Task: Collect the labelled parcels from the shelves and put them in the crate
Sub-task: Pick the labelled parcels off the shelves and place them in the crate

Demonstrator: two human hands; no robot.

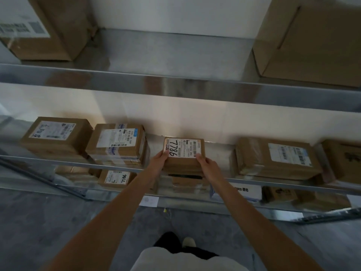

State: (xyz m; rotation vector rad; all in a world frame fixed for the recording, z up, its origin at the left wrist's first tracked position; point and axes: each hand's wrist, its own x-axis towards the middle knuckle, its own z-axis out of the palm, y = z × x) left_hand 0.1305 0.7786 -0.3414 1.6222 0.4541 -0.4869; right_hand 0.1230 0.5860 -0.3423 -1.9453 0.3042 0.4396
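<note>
I have both hands out in front of me, clamped on one small parcel [184, 153] marked 7786: my left hand [158, 161] pinches its left edge, thumb on the white label, and my right hand [208, 165] grips its right edge. The parcel sits at the front lip of the middle shelf [218, 153]. Left of my left hand stand two labelled boxes [117, 145]; right of my right hand lies a wider taped box [277, 157].

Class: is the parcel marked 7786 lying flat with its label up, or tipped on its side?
Flat, label up. The parcel marked 7786 shows its handwritten label on top, while the left hand and right hand grip its near corners.
</note>
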